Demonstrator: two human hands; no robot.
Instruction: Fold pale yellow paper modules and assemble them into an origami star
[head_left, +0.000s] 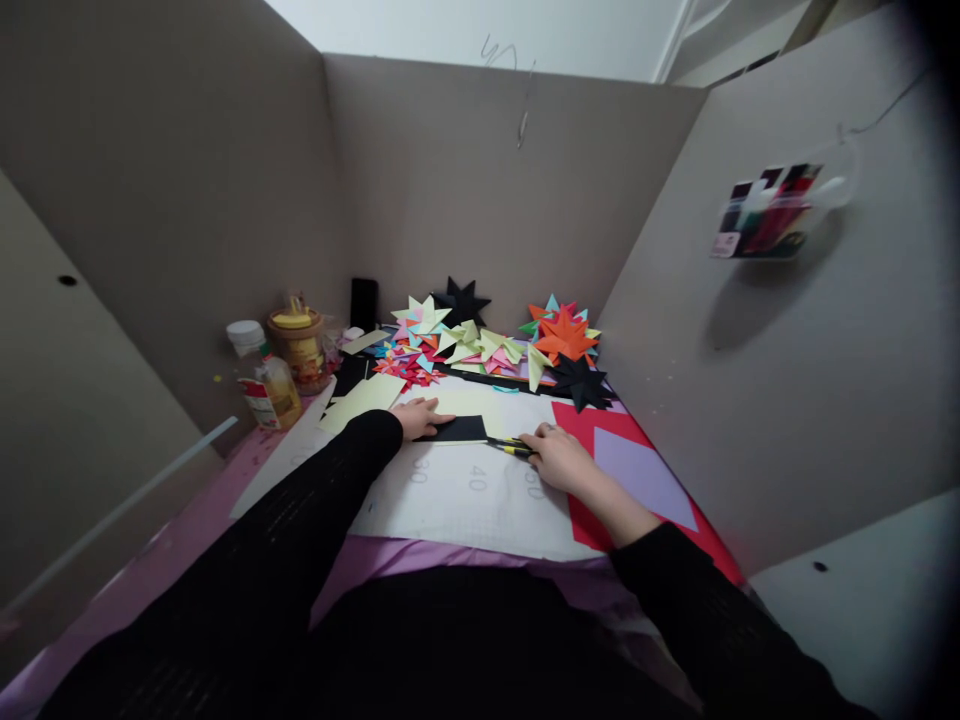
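Left hand: laid flat, index finger stretched out, its fingers (442, 418) pressing on the black card; it pins rather than grasps, nothing seen pinched in it. The left hand (416, 418) covers the card's left end.
Black card (466, 430): on the white mat (450, 515), in front of the person, with pale yellow paper (480, 404) beyond it and a pale edge showing along its near side.
Right hand (559, 458): fingers curled round the scissors (514, 447), a closed hold; the tips point left, at the card's right end. Whether blades touch paper — too small to tell.
Risk, card: light fingertip pressure at one end could let it swivel if the blades push sideways, leaving a crooked edge.
Risk, fingers: the tips point toward the left hand; a slip could reach the index finger.
Risk, right side: the red sheet (589, 520) and lilac sheet (641, 475) lie near the right forearm — a sweeping elbow could drag them.
Far side: black star (581, 382) and orange star (566, 335), well clear of the blades.
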